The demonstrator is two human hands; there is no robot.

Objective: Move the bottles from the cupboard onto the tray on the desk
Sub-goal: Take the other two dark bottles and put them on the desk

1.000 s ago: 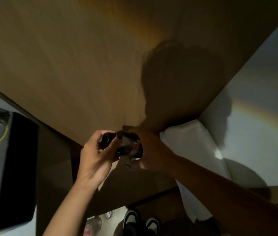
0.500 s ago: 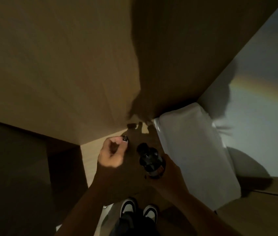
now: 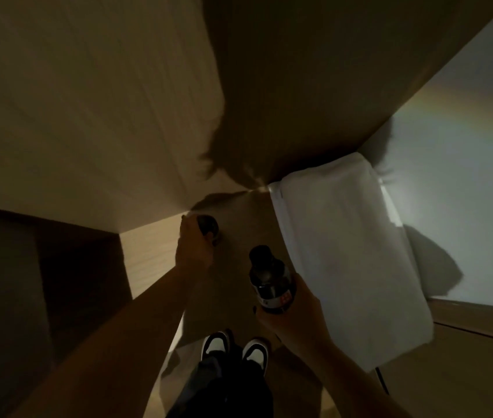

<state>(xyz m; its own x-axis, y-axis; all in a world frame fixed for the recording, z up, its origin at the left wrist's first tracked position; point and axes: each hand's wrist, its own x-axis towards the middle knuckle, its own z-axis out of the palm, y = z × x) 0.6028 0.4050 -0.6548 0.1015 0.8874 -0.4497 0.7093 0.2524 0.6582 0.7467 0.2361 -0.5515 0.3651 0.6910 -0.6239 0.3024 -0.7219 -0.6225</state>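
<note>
It is dim. A dark bottle [image 3: 271, 282] with a dark cap and a pale label with red marks stands upright in my right hand [image 3: 293, 312], which grips its lower body in front of my feet. Further forward, a second dark round-topped bottle [image 3: 208, 229] sits low against the pale wooden cupboard panel [image 3: 94, 116]. My left hand [image 3: 194, 247] is stretched out to it, fingers curled around its left side. Most of that bottle is hidden in shadow. No tray or desk is in view.
A white bulky cloth-like bundle [image 3: 344, 251] lies just right of the bottles, against a white wall [image 3: 465, 146]. My black-and-white shoes [image 3: 234, 348] are below the hands. A dark recess [image 3: 43, 282] lies to the left, and a wooden surface [image 3: 465, 372] at lower right.
Both hands held one bottle a second ago. My left hand let go and reached forward to the second bottle. My right hand lowered the first bottle toward me as the view tilted down.
</note>
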